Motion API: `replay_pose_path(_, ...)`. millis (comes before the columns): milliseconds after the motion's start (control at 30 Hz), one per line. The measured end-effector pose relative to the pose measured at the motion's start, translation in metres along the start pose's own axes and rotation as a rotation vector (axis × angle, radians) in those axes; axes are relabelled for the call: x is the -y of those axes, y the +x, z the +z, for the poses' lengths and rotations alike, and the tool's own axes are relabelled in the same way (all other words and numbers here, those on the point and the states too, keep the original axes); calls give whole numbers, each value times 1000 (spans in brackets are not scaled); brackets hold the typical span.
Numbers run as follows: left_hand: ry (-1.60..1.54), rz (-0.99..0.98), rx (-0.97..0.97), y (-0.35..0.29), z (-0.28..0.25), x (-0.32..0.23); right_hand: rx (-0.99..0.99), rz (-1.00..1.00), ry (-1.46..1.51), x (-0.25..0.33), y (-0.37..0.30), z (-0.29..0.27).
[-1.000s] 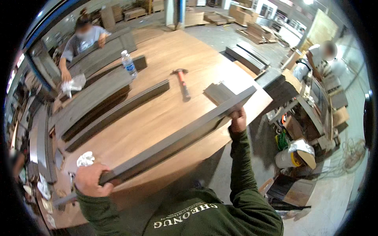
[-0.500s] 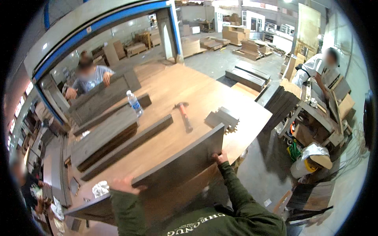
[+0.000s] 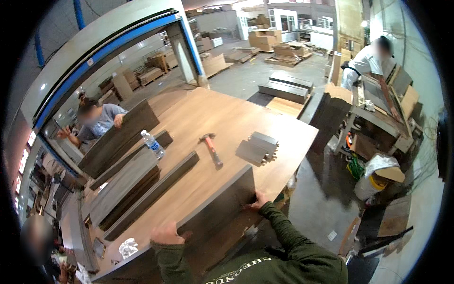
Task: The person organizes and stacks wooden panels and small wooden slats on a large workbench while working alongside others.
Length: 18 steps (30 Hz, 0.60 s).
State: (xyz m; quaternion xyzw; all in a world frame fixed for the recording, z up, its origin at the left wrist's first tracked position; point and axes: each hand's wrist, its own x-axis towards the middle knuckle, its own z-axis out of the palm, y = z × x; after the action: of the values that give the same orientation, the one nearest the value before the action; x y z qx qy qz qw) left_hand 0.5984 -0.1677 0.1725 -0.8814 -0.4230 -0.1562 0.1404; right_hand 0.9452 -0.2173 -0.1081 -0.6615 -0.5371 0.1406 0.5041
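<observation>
A long dark grey-brown panel stands on its edge along the near side of the table, between my two hands. My left hand is closed over its upper edge, fingers bent to the far face. Toward the right end, my right hand grips the same panel, its thumb on the face. Beyond the panel lie a hammer with an orange-red handle and several short dark pieces with notched ends. A narrow dark board lies to the left, beside a stack of dark boards.
The wooden table reaches far ahead. A water bottle stands by the stack, and crumpled white material lies at the near left. Across the table a person holds another dark panel. Another person bends over a right-hand bench.
The view has turned slightly. Both my hands still hold the panel. The person across has one hand off their panel; the person at right reaches lower over the bench.
</observation>
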Motion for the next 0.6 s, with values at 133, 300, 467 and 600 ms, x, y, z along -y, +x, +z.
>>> replay_pose_path(133, -37, 98, -94, -8, -22, 23, 174, 64, -44, 36, 24, -19)
replay_pose_path(300, -180, 36, -152, 10, -113, -4, 25, -304, -241, 142, 46, -66)
replay_pose_path(467, 133, -4, 67, 0, -32, -37, 3, -129, -68, 106, 31, -48)
replay_pose_path(600, -4, -61, 128, 5, -22, -40, 277, 199, -211, 15, 25, -2)
